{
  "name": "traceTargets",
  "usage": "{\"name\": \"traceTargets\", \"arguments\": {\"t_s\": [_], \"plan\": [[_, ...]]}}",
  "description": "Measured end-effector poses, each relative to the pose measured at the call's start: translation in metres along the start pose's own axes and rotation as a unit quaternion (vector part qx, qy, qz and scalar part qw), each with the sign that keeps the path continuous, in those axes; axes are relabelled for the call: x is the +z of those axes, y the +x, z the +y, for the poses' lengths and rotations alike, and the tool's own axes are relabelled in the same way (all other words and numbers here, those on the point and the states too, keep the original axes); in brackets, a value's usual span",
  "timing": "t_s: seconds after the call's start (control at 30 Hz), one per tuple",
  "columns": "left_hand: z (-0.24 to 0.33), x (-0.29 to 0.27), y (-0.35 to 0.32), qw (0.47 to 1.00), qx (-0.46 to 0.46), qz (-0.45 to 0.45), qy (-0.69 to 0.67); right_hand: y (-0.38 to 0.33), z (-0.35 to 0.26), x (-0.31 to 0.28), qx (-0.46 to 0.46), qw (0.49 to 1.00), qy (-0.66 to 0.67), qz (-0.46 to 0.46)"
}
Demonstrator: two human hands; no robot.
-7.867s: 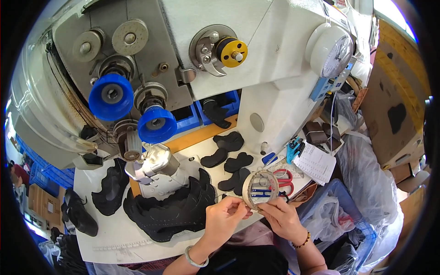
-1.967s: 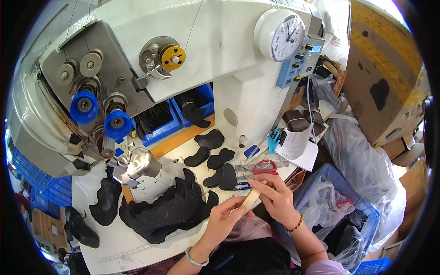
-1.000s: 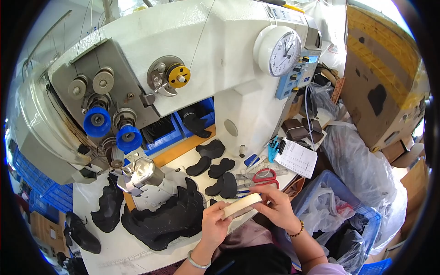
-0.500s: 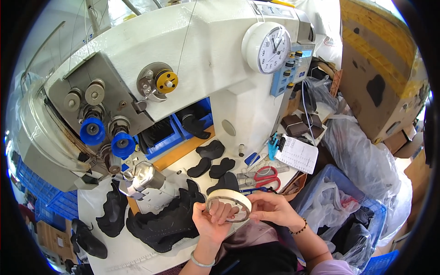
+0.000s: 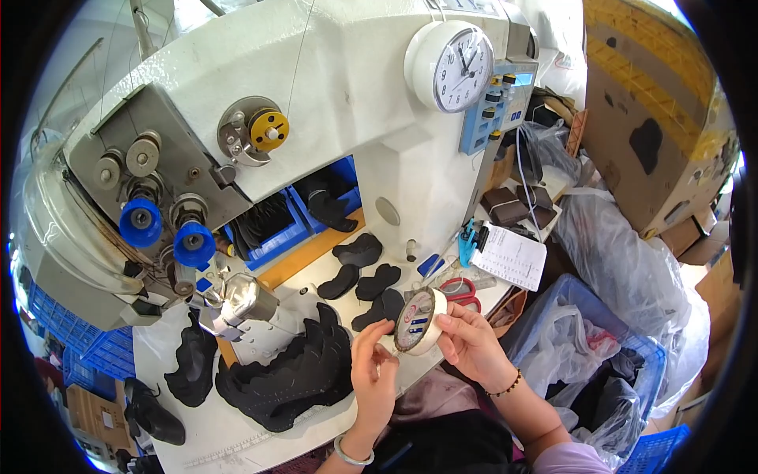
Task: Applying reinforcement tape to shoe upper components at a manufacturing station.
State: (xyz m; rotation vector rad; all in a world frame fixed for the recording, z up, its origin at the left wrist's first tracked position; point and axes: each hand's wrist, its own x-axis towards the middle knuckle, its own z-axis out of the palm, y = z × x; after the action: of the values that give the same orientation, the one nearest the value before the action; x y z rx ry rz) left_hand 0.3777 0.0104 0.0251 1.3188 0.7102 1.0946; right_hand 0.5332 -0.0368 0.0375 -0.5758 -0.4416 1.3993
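My right hand [image 5: 472, 347] grips a roll of whitish tape [image 5: 432, 333] by its outer side, thumb and fingers on the right part of the rim. The roll is tilted, so its hollow core faces left. Beside its lower left edge is my left hand [image 5: 373, 383], fingers curled and thumb drawn close to them. What those fingers pinch, if anything, is too small to make out. To the left of my hands lies a stack of black shoe uppers [image 5: 288, 375]. Small black cut pieces [image 5: 358, 250] lie beyond, and red-handled scissors [image 5: 462, 292] sit partly behind the roll.
A large white sewing machine [image 5: 355, 87] spans the table, with a clock [image 5: 462, 67] on it. A notepad [image 5: 512, 257] lies at the right. A blue crate [image 5: 545, 316] with plastic bags and black pieces stands on my right. A black shoe [image 5: 162, 415] lies at the left.
The tape roll has turned from nearly level to tilted and moved right and slightly up. My left fingers have come out of its ring, and my right hand now holds it.
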Motion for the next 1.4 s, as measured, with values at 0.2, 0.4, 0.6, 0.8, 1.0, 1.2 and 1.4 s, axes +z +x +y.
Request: {"name": "traceTargets", "arguments": {"t_s": [0.2,0.4,0.6,0.8,1.0,1.2,1.4], "plan": [[-0.011,0.004,-0.005,0.992,0.055,-0.072,0.092,0.0,0.002,0.004,0.0,1.0,-0.004,0.0],[-0.005,0.004,-0.007,0.996,-0.049,-0.068,0.026,-0.001,0.003,0.002,0.003,1.0,-0.004,-0.019],[0.004,0.0,-0.005,0.993,-0.064,-0.096,0.01,-0.003,0.005,0.003,-0.004,0.998,-0.036,-0.047],[0.002,-0.001,-0.004,0.992,-0.044,-0.113,0.017,-0.004,0.01,0.002,-0.036,0.995,-0.069,-0.056],[0.013,0.0,-0.004,0.993,-0.069,-0.09,0.035,-0.005,0.012,0.004,-0.063,0.985,-0.157,-0.032],[0.016,0.002,0.002,0.993,0.051,-0.067,0.086,-0.009,0.017,0.01,-0.121,0.965,-0.228,-0.045],[0.017,-0.003,0.003,0.981,0.082,-0.069,0.159,-0.008,0.025,0.009,-0.148,0.96,-0.235,-0.046]]}}
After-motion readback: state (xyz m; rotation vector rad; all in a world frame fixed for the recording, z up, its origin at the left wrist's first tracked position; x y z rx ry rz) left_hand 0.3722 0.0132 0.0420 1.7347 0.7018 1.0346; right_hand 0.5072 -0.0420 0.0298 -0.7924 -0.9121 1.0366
